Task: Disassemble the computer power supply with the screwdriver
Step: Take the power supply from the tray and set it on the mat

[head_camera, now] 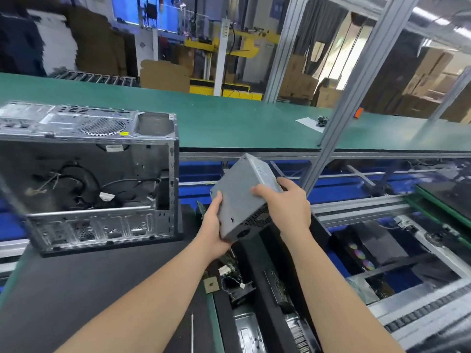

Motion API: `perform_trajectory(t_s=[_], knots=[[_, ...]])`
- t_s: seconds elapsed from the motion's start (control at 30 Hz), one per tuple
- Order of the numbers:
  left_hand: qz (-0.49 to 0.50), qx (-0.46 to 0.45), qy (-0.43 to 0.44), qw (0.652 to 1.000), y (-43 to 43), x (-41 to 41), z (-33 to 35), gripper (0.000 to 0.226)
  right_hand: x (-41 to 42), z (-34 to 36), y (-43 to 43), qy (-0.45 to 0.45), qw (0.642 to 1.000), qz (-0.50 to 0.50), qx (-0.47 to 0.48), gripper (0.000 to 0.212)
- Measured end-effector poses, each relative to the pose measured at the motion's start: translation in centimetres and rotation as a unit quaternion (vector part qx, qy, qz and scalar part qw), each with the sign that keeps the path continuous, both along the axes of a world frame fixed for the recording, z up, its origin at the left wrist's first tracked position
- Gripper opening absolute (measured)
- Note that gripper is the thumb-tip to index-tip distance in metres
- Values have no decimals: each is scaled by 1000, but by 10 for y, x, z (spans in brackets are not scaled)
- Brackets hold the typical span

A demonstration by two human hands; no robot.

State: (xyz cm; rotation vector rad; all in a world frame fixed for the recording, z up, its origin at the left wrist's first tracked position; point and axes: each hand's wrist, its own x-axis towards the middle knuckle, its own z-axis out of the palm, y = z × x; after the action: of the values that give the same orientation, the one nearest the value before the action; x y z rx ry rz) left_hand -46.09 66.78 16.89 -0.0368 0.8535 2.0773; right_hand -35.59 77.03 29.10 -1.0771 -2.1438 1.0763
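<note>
**PSU held in both hands, off the bench**

Gripping the power supply [243, 197] w/ both hands: left hand [215, 225] wraps its lower-left corner, right hand [285, 200] clamps the right side. Unit tilted, in mid-air past the dark mat's [76, 281] right edge, well apart from the open PC case [89, 174].
</note>
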Motion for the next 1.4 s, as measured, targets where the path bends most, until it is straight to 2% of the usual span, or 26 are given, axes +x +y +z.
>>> perform_trajectory(t_s=[0.1, 0.17, 0.3, 0.43, 0.53, 0.6, 0.73, 0.87, 0.97, 1.07, 1.17, 1.23, 1.4], knots=[[18, 18, -1, 1000, -36, -8, 18, 61, 5, 7, -23, 58, 990, 31, -125, 89], [32, 13, 11, 999, -60, -14, 25, 55, 9, 3, -38, 67, 978, 52, -192, 72], [32, -43, 30, 998, -109, -14, 24, 44, 17, -21, -71, 47, 960, 91, -259, 42], [48, -100, 31, 993, -163, -6, 0, 39, 18, -59, -100, -33, 933, 164, -319, 58], [78, -157, 33, 984, -206, -2, -16, 36, 17, -83, -125, -86, 902, 230, -356, 55], [103, -187, 26, 977, -234, 2, -25, 30, 14, -98, -143, -108, 883, 264, -374, 52], [144, -247, 26, 958, -285, 17, -38, 24, 10, -134, -183, -129, 850, 314, -403, 67], [153, -289, -8, 945, -330, 42, -52, 34, 11, -169, -221, -156, 813, 354, -436, 68], [168, -308, -32, 936, -354, 63, -70, 39, 17, -189, -242, -187, 795, 375, -439, 60], [190, -316, -32, 929, -365, 74, -84, 40, 26, -199, -258, -198, 800, 373, -427, 47], [204, -330, 15, 922, -362, 73, -92, 35, 30, -200, -262, -181, 824, 371, -390, 39], [204, -335, 30, 919, -357, 74, -100, 30, 31, -201, -259, -195, 843, 362, -347, 41], [189, -337, 6, 922, -363, 72, -109, 48, 32, -201, -250, -233, 872, 358, -239, 47]])
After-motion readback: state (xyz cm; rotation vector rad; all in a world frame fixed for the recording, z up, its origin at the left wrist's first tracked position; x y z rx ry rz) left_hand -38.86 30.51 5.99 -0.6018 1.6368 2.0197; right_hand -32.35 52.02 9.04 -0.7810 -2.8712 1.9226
